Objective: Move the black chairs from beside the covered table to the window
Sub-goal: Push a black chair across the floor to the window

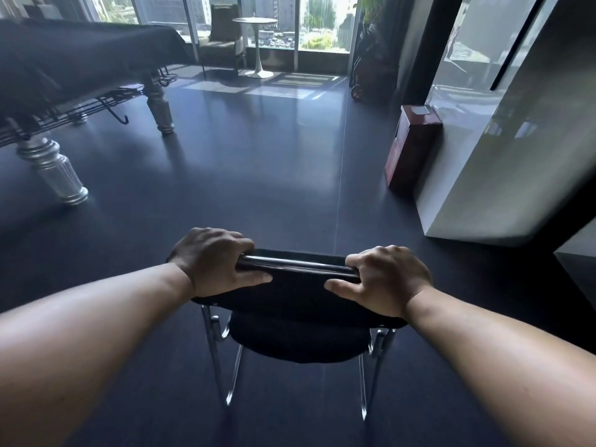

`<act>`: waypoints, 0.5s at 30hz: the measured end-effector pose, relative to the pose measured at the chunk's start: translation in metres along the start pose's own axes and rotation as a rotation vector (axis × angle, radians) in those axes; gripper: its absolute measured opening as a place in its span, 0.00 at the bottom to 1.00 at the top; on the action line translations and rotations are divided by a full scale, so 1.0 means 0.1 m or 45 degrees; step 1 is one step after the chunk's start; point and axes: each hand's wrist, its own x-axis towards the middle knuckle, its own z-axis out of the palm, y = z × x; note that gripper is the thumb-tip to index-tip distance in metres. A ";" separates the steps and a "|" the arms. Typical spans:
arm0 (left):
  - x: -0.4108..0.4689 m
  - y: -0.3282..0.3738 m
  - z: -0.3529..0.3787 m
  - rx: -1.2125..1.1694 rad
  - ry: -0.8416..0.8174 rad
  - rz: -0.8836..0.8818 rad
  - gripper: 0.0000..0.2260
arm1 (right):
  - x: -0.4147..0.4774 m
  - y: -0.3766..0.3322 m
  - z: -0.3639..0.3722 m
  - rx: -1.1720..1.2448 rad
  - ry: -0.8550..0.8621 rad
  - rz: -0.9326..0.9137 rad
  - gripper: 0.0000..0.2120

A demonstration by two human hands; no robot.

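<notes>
A black chair (298, 337) with a chrome frame is directly in front of me, seen from behind and above. My left hand (216, 259) grips the left end of its top back rail, fingers curled over the front and thumb on the backrest. My right hand (383, 279) grips the right end of the rail the same way. The covered table (80, 56), draped in dark cloth on silver turned legs, stands at the left. The window (325, 24) fills the far wall ahead.
Dark glossy floor stretches between me and the window. A brown armchair (222, 37) and a small white round table (256, 43) stand by the glass. A red box (412, 143) sits against a white pillar (503, 150) on the right. Metal racks lie under the covered table.
</notes>
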 end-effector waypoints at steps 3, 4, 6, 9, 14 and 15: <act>0.27 -0.27 0.10 0.001 0.018 0.042 0.36 | 0.30 0.03 0.03 -0.009 0.014 0.020 0.33; 0.38 -0.38 0.14 0.003 0.014 0.060 0.35 | 0.42 0.02 0.06 -0.013 0.017 0.034 0.33; 0.59 -0.64 0.22 -0.011 -0.004 0.105 0.33 | 0.66 -0.02 0.13 -0.011 0.027 0.063 0.32; 0.84 -1.02 0.35 -0.014 0.021 0.169 0.34 | 1.02 -0.11 0.26 0.003 0.025 0.081 0.32; 1.23 -1.39 0.48 -0.034 -0.012 0.179 0.40 | 1.52 -0.02 0.28 0.019 -0.010 0.123 0.31; 1.32 -1.47 0.50 -0.022 -0.041 0.176 0.40 | 1.63 0.00 0.28 0.013 -0.012 0.128 0.31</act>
